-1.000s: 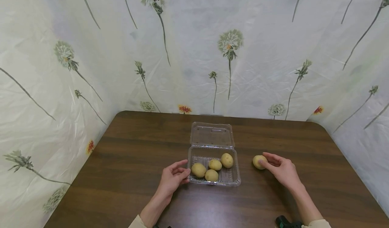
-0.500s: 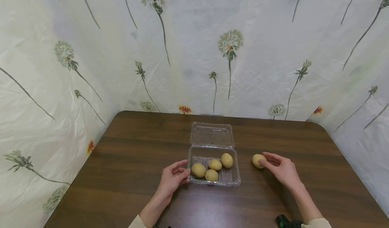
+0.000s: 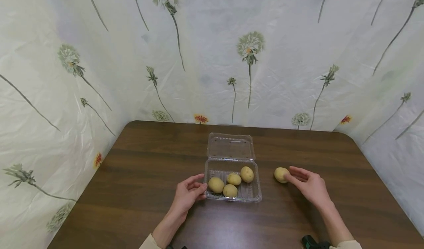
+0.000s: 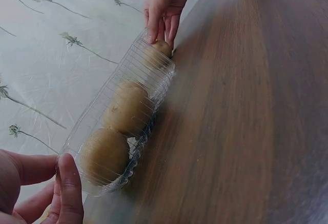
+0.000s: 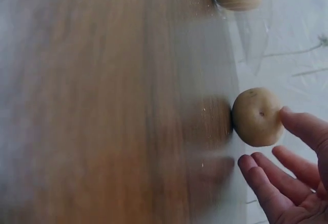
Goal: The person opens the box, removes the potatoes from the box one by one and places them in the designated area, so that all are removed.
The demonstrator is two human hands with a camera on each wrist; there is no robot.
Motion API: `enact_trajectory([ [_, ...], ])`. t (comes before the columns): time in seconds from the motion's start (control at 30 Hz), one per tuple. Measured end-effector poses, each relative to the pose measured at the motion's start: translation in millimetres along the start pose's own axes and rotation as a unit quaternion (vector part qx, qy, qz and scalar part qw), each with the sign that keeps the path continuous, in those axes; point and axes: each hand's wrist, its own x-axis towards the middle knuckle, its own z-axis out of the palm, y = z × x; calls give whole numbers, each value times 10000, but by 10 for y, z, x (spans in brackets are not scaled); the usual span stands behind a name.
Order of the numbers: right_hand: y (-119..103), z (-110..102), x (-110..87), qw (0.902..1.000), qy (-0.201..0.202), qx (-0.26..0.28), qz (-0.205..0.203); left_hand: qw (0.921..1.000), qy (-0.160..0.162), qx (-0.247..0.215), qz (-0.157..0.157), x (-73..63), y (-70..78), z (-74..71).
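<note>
A clear plastic clamshell container (image 3: pixel 245 195) stands on the table with its lid (image 3: pixel 230 147) folded back. Several potatoes (image 3: pixel 216 185) lie inside it. My left hand (image 3: pixel 188 193) pinches the container's left rim between thumb and finger; in the left wrist view, thumb and finger meet at the edge. To the right of the container, one loose potato (image 3: pixel 281 175) rests on the table. Beside it is my right hand (image 3: pixel 308 186), its thumb tip at the potato's side. In the right wrist view, the other fingers (image 5: pixel 261 183) are relaxed and apart from this potato (image 5: pixel 258 116).
The dark wooden table (image 3: pixel 149 160) has rounded far corners. Behind and at both sides hangs pale plastic sheeting (image 3: pixel 205 57) printed with dandelions. A black strap-like device (image 3: pixel 313 242) is at the right wrist.
The loose potato has shifted slightly left, and the right thumb now covers less of it. My left hand and the container have stayed in place.
</note>
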Motion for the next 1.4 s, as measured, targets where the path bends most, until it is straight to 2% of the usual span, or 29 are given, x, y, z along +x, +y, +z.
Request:
enact_trajectory([
  [0.27,17,-31,-44,9999,-31,-110,129,10000,-1,-11,-3,-2,6,-4],
  [0.53,1,-37,-113,9983,274,-496,111,10000,15,28,-18,2,11,-7],
  [0.67,-26,-38,-152,9978,285,-593,130,10000,22,26,-22,3,7,-7],
  [0.97,-74,-26,-226,9983,-166,-228,501,10000,22,-3,-6,10,-3,-4],
  [1.4,-216,68,-292,9989,-330,-8,324,10000,33,-51,1,4,7,8],
])
